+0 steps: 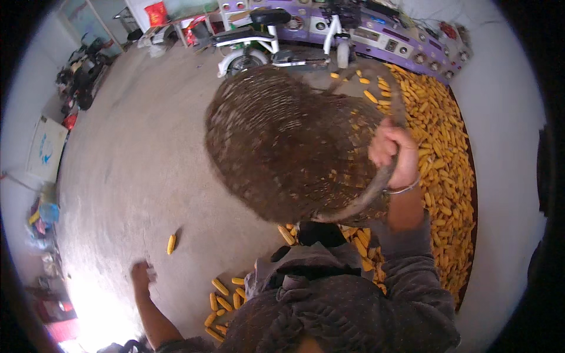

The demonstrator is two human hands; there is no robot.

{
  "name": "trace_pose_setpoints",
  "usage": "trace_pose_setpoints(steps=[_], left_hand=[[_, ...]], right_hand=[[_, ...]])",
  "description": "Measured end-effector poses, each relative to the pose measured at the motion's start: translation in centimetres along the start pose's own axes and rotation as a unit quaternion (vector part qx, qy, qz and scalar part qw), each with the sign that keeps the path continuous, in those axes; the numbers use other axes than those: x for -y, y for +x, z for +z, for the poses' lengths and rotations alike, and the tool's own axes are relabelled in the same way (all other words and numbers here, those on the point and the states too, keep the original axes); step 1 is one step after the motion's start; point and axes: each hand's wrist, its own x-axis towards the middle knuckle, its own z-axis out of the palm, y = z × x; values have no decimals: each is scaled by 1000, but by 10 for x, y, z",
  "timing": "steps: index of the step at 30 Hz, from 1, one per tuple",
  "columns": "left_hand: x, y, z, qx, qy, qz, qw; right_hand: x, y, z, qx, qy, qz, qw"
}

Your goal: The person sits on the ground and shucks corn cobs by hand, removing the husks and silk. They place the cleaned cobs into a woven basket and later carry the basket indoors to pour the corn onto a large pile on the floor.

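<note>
My right hand (393,152) grips the curved wooden handle (399,101) of a large brown wicker basket (282,145). Held up before me, the basket is tilted and blurred by motion. Yellow specks, apparently corn bits, cling to its weave on the right side. A metal bracelet (404,187) circles the right wrist. Far off to the left, my left hand (142,273) hangs over the concrete floor with nothing visible in it; its loosely bent fingers are blurred. A single corn cob (171,244) lies near it. More cobs (224,302) are scattered beside my body.
A big heap of corn cobs (441,176) runs along the right wall (503,176). Beyond the basket stands a white electric scooter (273,44), with purple-and-white panels (388,39) behind it. Assorted goods and a white box (44,148) line the left wall.
</note>
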Motion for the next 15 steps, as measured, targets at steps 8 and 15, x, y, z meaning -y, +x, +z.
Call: trace_pose_setpoints(steps=[8, 15], left_hand=[[172, -124, -30, 38, -116, -401, 908], [57, 27, 91, -62, -18, -337, 939]], right_hand=[[46, 74, -75, -116, -51, -92, 988], [19, 181, -183, -369, -116, -67, 920]])
